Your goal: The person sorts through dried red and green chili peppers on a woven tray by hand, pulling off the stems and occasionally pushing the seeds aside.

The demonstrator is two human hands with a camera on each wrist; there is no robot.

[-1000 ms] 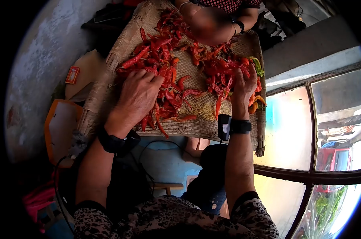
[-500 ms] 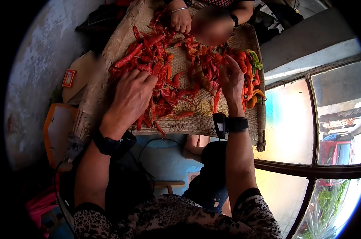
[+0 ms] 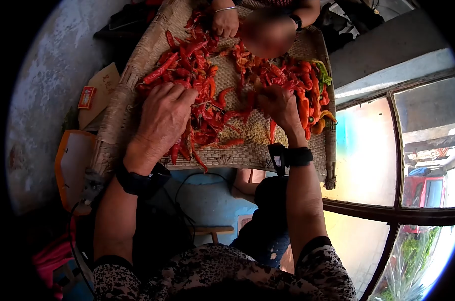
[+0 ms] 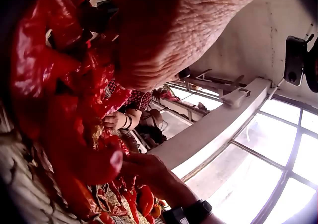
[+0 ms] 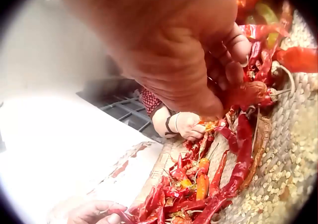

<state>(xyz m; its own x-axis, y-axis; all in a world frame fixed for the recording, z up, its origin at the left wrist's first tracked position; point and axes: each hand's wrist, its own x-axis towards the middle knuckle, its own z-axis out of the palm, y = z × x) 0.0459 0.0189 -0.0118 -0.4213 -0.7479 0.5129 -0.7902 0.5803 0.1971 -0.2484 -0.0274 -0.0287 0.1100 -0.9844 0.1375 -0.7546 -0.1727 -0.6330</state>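
Note:
Red chilies lie in a left heap and a right heap on a woven tray. My left hand is at the left heap's near side; in the right wrist view its thumb and fingers pinch a red chili. Between the heaps, my right hand bends over the weave. Seen from the right wrist, that hand pinches a dried brownish-red chili between thumb and fingers. In the left wrist view large red chilies lie beside my left hand.
Across the tray, another person's hand with a bracelet reaches in at the far edge. Pale seeds are scattered near the front. Green and orange peppers lie at the right edge, beside a window. A small red box is at left.
My right hand has moved left from the right heap to the middle of the tray, its fingers now closed together. My left hand stays at the left heap. The other person's bare hand has come over the tray.

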